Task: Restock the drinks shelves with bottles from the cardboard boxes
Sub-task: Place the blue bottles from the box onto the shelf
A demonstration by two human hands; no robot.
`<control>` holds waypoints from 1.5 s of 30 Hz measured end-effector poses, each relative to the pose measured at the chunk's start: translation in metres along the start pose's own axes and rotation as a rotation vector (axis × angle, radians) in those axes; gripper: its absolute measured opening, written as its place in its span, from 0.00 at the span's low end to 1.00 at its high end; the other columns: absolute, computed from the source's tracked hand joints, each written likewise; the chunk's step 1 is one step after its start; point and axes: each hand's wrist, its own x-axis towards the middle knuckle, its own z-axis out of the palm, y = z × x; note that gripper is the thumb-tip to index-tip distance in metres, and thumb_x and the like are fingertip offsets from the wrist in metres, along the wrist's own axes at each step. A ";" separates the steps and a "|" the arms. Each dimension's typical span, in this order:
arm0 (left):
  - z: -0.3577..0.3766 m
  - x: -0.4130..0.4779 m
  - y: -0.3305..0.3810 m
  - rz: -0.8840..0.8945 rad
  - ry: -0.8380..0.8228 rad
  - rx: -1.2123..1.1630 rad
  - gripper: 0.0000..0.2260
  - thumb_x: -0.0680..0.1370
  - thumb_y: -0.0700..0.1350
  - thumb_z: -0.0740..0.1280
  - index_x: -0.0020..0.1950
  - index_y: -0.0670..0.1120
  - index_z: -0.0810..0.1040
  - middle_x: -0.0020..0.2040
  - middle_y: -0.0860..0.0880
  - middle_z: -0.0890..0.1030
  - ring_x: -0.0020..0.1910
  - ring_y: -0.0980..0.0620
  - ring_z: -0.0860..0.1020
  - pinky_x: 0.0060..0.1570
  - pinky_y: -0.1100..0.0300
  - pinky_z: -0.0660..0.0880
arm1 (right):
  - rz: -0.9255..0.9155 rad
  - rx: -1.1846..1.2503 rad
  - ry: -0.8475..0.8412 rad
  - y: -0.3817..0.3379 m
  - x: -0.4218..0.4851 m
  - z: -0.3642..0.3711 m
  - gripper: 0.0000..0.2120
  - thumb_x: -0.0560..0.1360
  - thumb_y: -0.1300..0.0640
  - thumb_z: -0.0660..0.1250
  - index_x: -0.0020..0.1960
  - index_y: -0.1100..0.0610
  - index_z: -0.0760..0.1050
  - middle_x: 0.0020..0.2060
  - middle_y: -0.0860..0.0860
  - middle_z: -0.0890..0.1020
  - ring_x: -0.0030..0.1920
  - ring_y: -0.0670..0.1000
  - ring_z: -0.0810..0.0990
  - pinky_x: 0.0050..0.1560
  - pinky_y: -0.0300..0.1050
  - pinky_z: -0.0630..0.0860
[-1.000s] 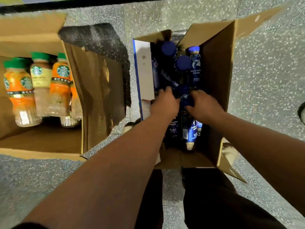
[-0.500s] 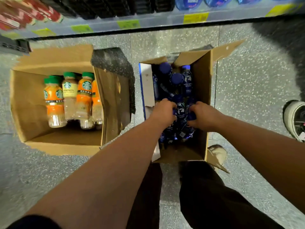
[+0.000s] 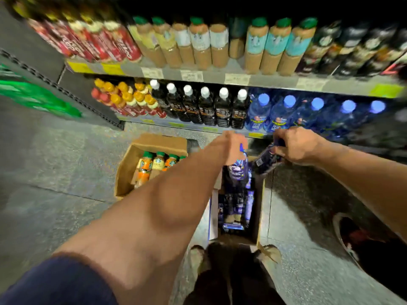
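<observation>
Head view, and both hands are up out of the right box [image 3: 259,208], each loaded. Left hand [image 3: 231,148] is wrapped around the neck of a blue bottle [image 3: 239,170], which hangs cap-up, its long axis close to vertical, base pointing down at the box below. Gripping at the top looks like the quick way to pull one out of a tight pack. Right hand [image 3: 295,145] is closed on a dark bottle [image 3: 265,159], and that one lies tilted, cap end under the fingers, base swinging down and to the left, toward the other bottle. The two nearly meet over the box mouth, though blur hides whether they touch. More blue bottles sit packed in the box beneath. Just beyond the hands is the bottom shelf [image 3: 176,125], with a row of blue-capped bottles [image 3: 286,113] on its right, probably the destination, so both arms reach forward. The left box [image 3: 125,172], holding orange bottles [image 3: 144,168], waits on the floor [image 3: 55,172], untouched for now.
</observation>
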 end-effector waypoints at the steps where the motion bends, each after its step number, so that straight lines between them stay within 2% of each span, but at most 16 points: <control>1: -0.019 -0.011 0.006 0.030 0.025 0.000 0.13 0.76 0.43 0.68 0.60 0.42 0.78 0.52 0.42 0.77 0.56 0.43 0.76 0.52 0.57 0.70 | -0.001 -0.014 0.024 -0.010 -0.007 -0.020 0.12 0.77 0.51 0.65 0.54 0.58 0.73 0.51 0.61 0.80 0.54 0.61 0.78 0.46 0.46 0.69; 3: -0.059 -0.036 0.017 0.049 0.060 0.002 0.13 0.77 0.43 0.67 0.60 0.41 0.77 0.43 0.47 0.73 0.54 0.45 0.75 0.50 0.60 0.69 | 0.000 -0.005 0.061 -0.031 -0.021 -0.059 0.11 0.77 0.51 0.65 0.54 0.58 0.73 0.48 0.60 0.80 0.53 0.61 0.77 0.46 0.46 0.70; 4: -0.080 -0.048 0.024 0.060 0.074 0.006 0.13 0.78 0.43 0.67 0.61 0.41 0.77 0.42 0.46 0.71 0.54 0.45 0.74 0.49 0.60 0.68 | 0.001 0.008 0.080 -0.044 -0.028 -0.079 0.11 0.76 0.52 0.66 0.53 0.58 0.73 0.45 0.58 0.79 0.52 0.61 0.77 0.46 0.47 0.70; 6: -0.118 -0.073 0.035 0.108 0.097 0.014 0.13 0.77 0.41 0.67 0.61 0.38 0.76 0.49 0.43 0.75 0.52 0.49 0.70 0.42 0.65 0.66 | 0.000 0.035 0.136 -0.068 -0.043 -0.118 0.06 0.74 0.56 0.68 0.48 0.57 0.75 0.39 0.55 0.76 0.47 0.60 0.78 0.45 0.48 0.70; 7: -0.137 -0.086 0.040 0.132 0.119 0.020 0.13 0.76 0.39 0.69 0.59 0.37 0.77 0.52 0.44 0.77 0.50 0.50 0.69 0.39 0.66 0.65 | 0.004 0.040 0.165 -0.082 -0.052 -0.138 0.04 0.72 0.56 0.69 0.44 0.55 0.74 0.37 0.54 0.76 0.45 0.58 0.77 0.44 0.47 0.70; 8: -0.154 -0.099 0.046 0.139 0.151 0.028 0.13 0.74 0.38 0.71 0.57 0.38 0.78 0.55 0.43 0.79 0.48 0.50 0.71 0.39 0.65 0.66 | 0.017 0.044 0.186 -0.094 -0.060 -0.156 0.05 0.71 0.57 0.70 0.40 0.54 0.74 0.36 0.53 0.76 0.43 0.57 0.76 0.43 0.45 0.70; 10: -0.184 -0.125 0.056 0.139 0.207 0.075 0.13 0.71 0.36 0.73 0.56 0.40 0.80 0.55 0.41 0.81 0.49 0.46 0.76 0.39 0.63 0.68 | 0.050 0.054 0.220 -0.119 -0.077 -0.192 0.06 0.68 0.57 0.72 0.41 0.53 0.75 0.36 0.53 0.77 0.41 0.55 0.75 0.42 0.43 0.70; 12: -0.210 -0.147 0.063 0.140 0.237 0.104 0.14 0.71 0.35 0.72 0.56 0.41 0.80 0.54 0.42 0.80 0.46 0.47 0.75 0.36 0.63 0.68 | 0.085 0.063 0.234 -0.140 -0.094 -0.224 0.08 0.67 0.58 0.73 0.44 0.53 0.76 0.37 0.53 0.78 0.41 0.55 0.75 0.41 0.41 0.70; 15: -0.247 -0.178 0.068 0.118 0.297 0.125 0.15 0.71 0.38 0.72 0.56 0.45 0.79 0.50 0.46 0.76 0.45 0.48 0.73 0.41 0.61 0.70 | 0.106 0.112 0.283 -0.167 -0.116 -0.263 0.06 0.67 0.59 0.73 0.40 0.55 0.76 0.37 0.55 0.80 0.36 0.53 0.75 0.34 0.41 0.71; 18: -0.276 -0.209 0.077 0.104 0.333 0.117 0.18 0.71 0.41 0.73 0.60 0.45 0.76 0.52 0.46 0.75 0.47 0.46 0.72 0.43 0.58 0.70 | 0.131 0.153 0.370 -0.187 -0.135 -0.289 0.07 0.68 0.56 0.72 0.44 0.58 0.79 0.38 0.56 0.80 0.39 0.55 0.76 0.39 0.43 0.74; 21: -0.294 -0.232 0.090 0.111 0.383 0.111 0.19 0.71 0.41 0.73 0.61 0.44 0.74 0.57 0.44 0.76 0.47 0.46 0.72 0.43 0.58 0.70 | 0.129 0.157 0.467 -0.201 -0.152 -0.305 0.09 0.69 0.53 0.72 0.44 0.58 0.76 0.38 0.56 0.78 0.41 0.56 0.75 0.39 0.43 0.71; 26: -0.313 -0.260 0.123 0.163 0.426 0.158 0.21 0.72 0.41 0.74 0.63 0.43 0.75 0.60 0.43 0.77 0.55 0.44 0.75 0.49 0.57 0.72 | 0.161 0.229 0.551 -0.216 -0.180 -0.326 0.11 0.67 0.53 0.73 0.45 0.57 0.75 0.39 0.55 0.78 0.38 0.55 0.76 0.37 0.44 0.73; 31: -0.343 -0.282 0.161 0.225 0.483 0.168 0.18 0.70 0.41 0.75 0.59 0.43 0.77 0.58 0.43 0.79 0.48 0.46 0.74 0.45 0.58 0.72 | 0.173 0.209 0.605 -0.222 -0.213 -0.362 0.14 0.67 0.52 0.73 0.48 0.59 0.77 0.41 0.56 0.81 0.40 0.54 0.76 0.38 0.44 0.73; 37: -0.389 -0.301 0.216 0.317 0.578 0.172 0.18 0.73 0.43 0.73 0.61 0.40 0.78 0.56 0.43 0.79 0.50 0.46 0.74 0.46 0.58 0.70 | 0.190 0.245 0.775 -0.217 -0.239 -0.420 0.14 0.66 0.55 0.73 0.48 0.61 0.79 0.39 0.55 0.79 0.39 0.53 0.74 0.32 0.41 0.69; 43: -0.426 -0.281 0.266 0.380 0.727 -0.036 0.19 0.73 0.41 0.73 0.63 0.42 0.77 0.61 0.42 0.78 0.49 0.47 0.74 0.48 0.59 0.71 | 0.131 0.388 1.005 -0.185 -0.239 -0.479 0.12 0.65 0.54 0.75 0.44 0.58 0.77 0.40 0.53 0.78 0.41 0.53 0.74 0.40 0.43 0.69; 45: -0.437 -0.269 0.282 0.394 0.776 -0.089 0.22 0.73 0.42 0.73 0.66 0.42 0.75 0.63 0.43 0.77 0.54 0.46 0.76 0.50 0.60 0.71 | 0.104 0.381 1.060 -0.170 -0.232 -0.498 0.11 0.65 0.53 0.75 0.42 0.56 0.77 0.38 0.52 0.78 0.41 0.52 0.75 0.40 0.41 0.68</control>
